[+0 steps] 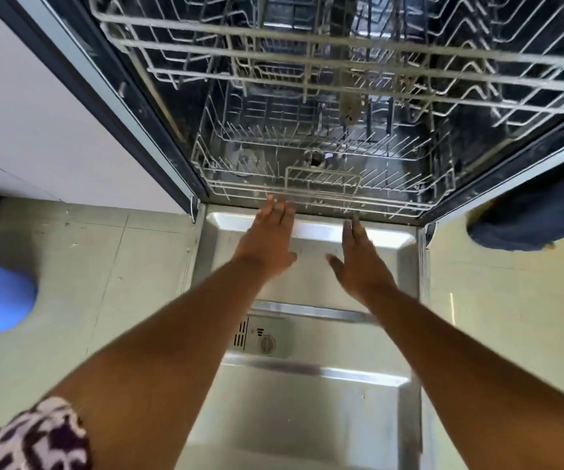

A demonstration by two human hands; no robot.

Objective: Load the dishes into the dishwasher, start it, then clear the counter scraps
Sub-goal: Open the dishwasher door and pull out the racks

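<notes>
Open dishwasher door (307, 418) below; lower rack (324, 195) just beyond both open hands.

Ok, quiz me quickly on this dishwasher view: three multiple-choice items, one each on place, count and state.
1. Where is the detergent dispenser?
A. on the open door's inner panel
B. in the upper rack
C. on the floor

2. How many hands reach toward the lower rack?
A. none
B. one
C. two

3. The dishwasher door is:
A. shut
B. folded down open
C. removed

Answers: 1 A, it sits in the steel panel between the forearms. 2 C, the left hand and right hand both stretch forward, fingers spread. 3 B, it lies flat beneath the arms.
</notes>
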